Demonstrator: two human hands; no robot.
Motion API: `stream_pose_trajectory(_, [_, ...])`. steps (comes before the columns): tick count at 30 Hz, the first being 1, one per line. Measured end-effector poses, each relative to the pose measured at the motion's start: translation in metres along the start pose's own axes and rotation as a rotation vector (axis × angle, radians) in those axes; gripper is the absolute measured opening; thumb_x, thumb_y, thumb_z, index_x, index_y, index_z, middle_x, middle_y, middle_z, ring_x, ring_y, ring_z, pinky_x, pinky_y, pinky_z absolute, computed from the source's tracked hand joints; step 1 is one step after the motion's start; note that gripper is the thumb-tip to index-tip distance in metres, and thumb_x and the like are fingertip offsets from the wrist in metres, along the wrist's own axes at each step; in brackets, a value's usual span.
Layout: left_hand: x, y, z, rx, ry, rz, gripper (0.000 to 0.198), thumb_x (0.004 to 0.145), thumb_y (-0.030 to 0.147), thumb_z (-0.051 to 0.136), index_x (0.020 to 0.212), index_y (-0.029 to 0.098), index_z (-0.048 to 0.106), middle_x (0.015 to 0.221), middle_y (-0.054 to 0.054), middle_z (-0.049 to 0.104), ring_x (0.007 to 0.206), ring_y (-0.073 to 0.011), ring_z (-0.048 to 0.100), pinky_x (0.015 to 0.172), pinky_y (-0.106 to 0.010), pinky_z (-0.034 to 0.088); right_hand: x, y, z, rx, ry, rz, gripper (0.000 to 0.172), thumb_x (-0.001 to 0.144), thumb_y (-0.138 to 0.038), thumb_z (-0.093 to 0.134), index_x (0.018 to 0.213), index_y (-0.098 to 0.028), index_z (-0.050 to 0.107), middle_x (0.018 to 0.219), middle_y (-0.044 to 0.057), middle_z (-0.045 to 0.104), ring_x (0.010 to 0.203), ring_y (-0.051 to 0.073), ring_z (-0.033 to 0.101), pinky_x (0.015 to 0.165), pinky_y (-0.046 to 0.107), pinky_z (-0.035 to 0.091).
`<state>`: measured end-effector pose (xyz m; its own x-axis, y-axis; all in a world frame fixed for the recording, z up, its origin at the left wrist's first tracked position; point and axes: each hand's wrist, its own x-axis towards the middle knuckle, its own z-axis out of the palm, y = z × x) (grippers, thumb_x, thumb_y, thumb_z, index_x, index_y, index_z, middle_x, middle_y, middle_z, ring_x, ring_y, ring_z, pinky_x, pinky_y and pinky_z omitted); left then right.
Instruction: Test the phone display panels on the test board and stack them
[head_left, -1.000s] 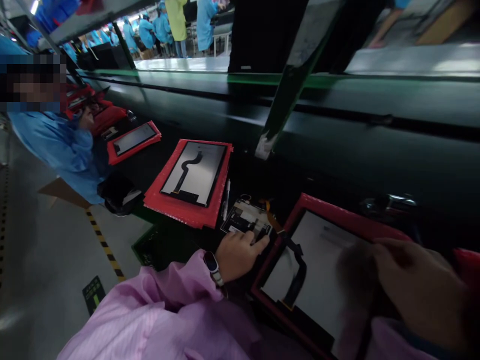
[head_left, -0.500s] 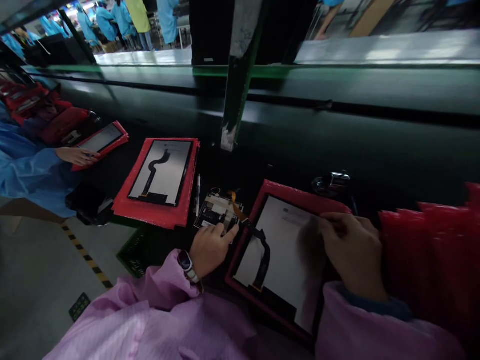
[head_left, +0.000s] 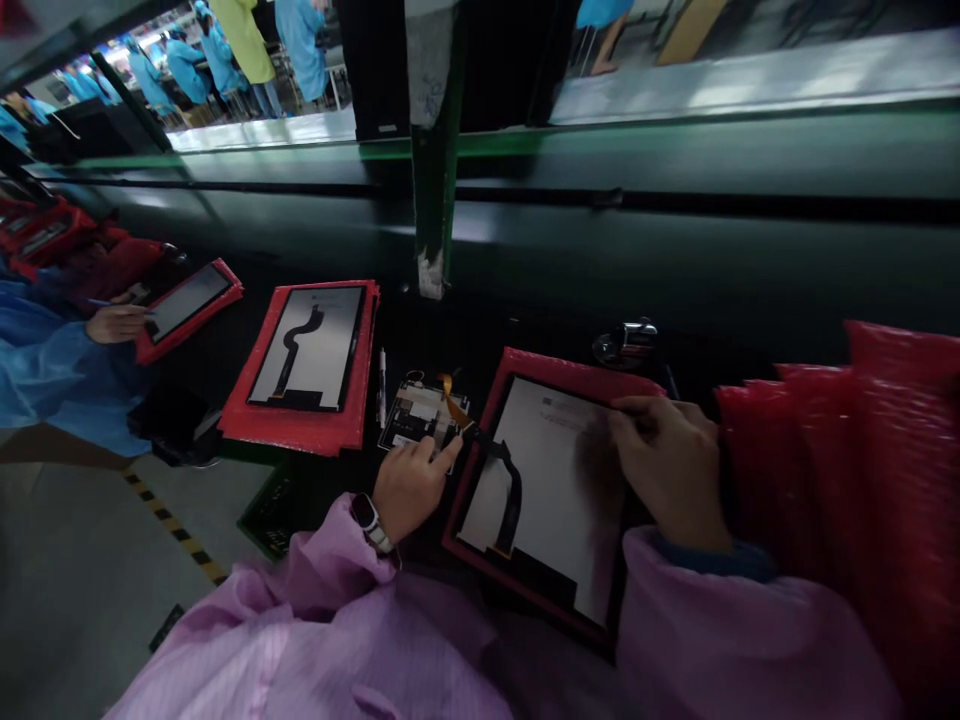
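Note:
A pale display panel [head_left: 559, 450] lies back-up in a red padded tray [head_left: 525, 362] in front of me, and a black flex cable [head_left: 511, 492] curls across it. My left hand [head_left: 409, 487], wearing a wrist watch, is curled, with its index finger pressed on the near edge of a small circuit board [head_left: 418, 408] where the cable ends. An orange ribbon [head_left: 450, 402] sticks up from the board. My right hand [head_left: 670, 468] rests on the panel's right side, its fingers pinched at the far edge around something thin that I cannot make out.
A second panel [head_left: 309, 346] on red pads [head_left: 292, 432] lies to the left, with a pen [head_left: 382, 373] beside it. A co-worker's hand [head_left: 114, 323] works on a third panel [head_left: 187, 298]. Red bubble bags [head_left: 862, 450] are stacked at the right. A metal object [head_left: 626, 345], a green post [head_left: 431, 200] and a dark conveyor [head_left: 675, 260] lie beyond.
My right hand has slid up the panel from its near part to its far edge. My left hand has stayed on the circuit board. My view has swung to the right.

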<state>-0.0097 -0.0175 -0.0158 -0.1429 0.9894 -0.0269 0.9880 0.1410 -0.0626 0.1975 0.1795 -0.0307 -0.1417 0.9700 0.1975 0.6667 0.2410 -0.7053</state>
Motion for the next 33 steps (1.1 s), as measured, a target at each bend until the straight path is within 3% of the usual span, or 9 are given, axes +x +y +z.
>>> stream_pose_trajectory(18, [-0.0017,0.0032,-0.0007,-0.062,0.044,-0.01,0.046,0.098,0.016,0.051,0.141,0.029,0.058,0.102,-0.005,0.068,0.086,-0.0177,0.066,0.075,-0.032,0.05,0.0032,-0.0004,-0.0018,-0.021,-0.084,0.054,0.037,0.061,-0.051,0.043,0.078,-0.024,0.061,0.081,0.013,0.058,0.099,0.037,0.059,0.107,0.058,0.042])
stream_pose_trajectory(25, [-0.0018,0.0034,-0.0004,-0.058,0.006,-0.012,0.051,0.1,0.017,0.048,0.148,0.033,0.05,0.102,-0.004,0.067,0.087,-0.0182,0.067,0.075,-0.032,0.05,0.0025,-0.0021,-0.0032,-0.07,-0.098,0.066,0.042,0.06,-0.053,0.039,0.079,-0.023,0.061,0.081,0.013,0.058,0.099,0.038,0.061,0.107,0.059,0.042])
stream_pose_trajectory(33, [-0.0035,0.0041,-0.0032,-0.049,-0.018,-0.003,0.05,0.103,0.02,0.045,0.151,0.034,0.046,0.101,-0.002,0.066,0.087,-0.0171,0.067,0.077,-0.031,0.051,0.0031,-0.0035,-0.0046,-0.077,-0.109,0.073,0.036,0.056,-0.055,0.038,0.073,-0.027,0.056,0.081,0.015,0.062,0.104,0.04,0.062,0.107,0.059,0.043])
